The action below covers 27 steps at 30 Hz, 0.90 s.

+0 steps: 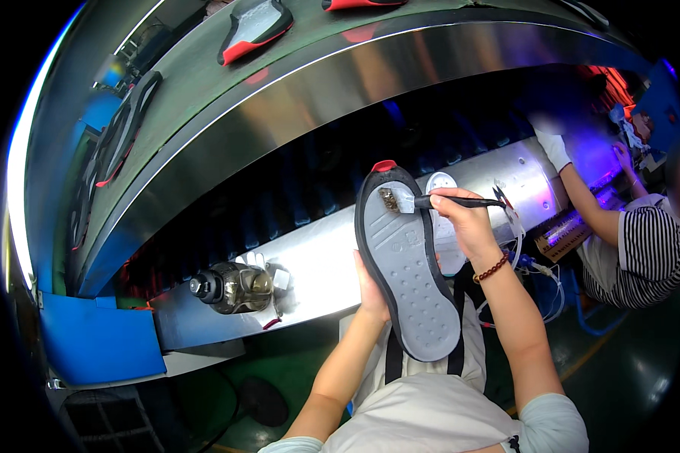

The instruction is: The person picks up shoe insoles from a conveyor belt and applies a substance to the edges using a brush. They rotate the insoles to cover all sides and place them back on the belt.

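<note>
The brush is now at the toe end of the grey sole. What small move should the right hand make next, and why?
Probably draw the brush from the toe toward the heel. Its bristles rest near the red tip of the shoe sole, and most of the grey surface lies below them. The left hand props the sole from behind, and the right hand grips the handle.

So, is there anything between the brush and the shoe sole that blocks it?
Nothing visible does. The brush in the right hand already has its bristles on the toe end of the shoe sole, which the left hand holds from behind.

Bottle [233, 287] on steel ledge [317, 260]
</note>
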Each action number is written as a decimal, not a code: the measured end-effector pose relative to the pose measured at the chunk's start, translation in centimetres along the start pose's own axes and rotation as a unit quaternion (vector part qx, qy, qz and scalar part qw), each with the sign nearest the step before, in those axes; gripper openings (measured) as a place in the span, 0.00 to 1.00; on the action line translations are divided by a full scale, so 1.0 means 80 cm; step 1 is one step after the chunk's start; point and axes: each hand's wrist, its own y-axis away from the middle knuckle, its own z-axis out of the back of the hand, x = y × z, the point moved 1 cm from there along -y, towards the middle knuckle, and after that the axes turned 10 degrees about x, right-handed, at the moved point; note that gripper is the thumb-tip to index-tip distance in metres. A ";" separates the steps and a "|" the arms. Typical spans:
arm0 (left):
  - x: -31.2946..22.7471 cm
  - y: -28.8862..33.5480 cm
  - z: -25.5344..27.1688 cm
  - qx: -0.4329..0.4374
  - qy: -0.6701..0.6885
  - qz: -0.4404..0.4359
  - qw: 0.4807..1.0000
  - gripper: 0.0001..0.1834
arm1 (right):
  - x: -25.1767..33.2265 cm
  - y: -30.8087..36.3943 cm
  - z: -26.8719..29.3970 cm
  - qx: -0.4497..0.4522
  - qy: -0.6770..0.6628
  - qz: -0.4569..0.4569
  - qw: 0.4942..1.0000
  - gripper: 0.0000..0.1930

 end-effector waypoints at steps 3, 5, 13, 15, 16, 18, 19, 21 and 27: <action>0.009 0.003 0.017 -0.055 0.004 -0.017 0.998 0.45 | 0.011 -0.003 -0.015 0.001 0.063 0.044 0.997 0.08; 0.014 0.005 0.030 -0.151 0.020 -0.030 0.988 0.42 | 0.010 0.002 -0.035 0.005 0.180 0.075 0.981 0.07; -0.041 -0.008 0.033 -0.149 -0.041 -0.096 0.983 0.42 | -0.001 0.057 -0.077 0.151 0.407 0.247 0.866 0.08; -0.059 0.002 0.034 -0.163 -0.050 -0.111 0.979 0.43 | -0.004 0.083 -0.063 0.221 0.400 0.200 0.867 0.08; -0.063 0.011 0.033 -0.156 -0.048 -0.103 0.981 0.43 | -0.005 0.094 -0.051 0.264 0.393 0.119 0.873 0.08; -0.068 0.022 0.026 -0.137 -0.043 -0.081 0.986 0.45 | 0.003 0.103 -0.039 0.293 0.334 -0.010 0.896 0.08; -0.064 0.024 0.018 -0.085 -0.037 -0.075 0.993 0.45 | 0.015 0.098 -0.037 0.275 0.283 -0.059 0.917 0.07; -0.052 0.025 -0.007 -0.021 -0.008 -0.054 0.998 0.48 | 0.042 0.074 -0.044 0.211 0.240 0.010 0.948 0.06; -0.028 0.009 -0.026 0.046 0.027 -0.018 0.998 0.45 | 0.051 0.033 -0.055 0.153 0.271 0.137 0.940 0.08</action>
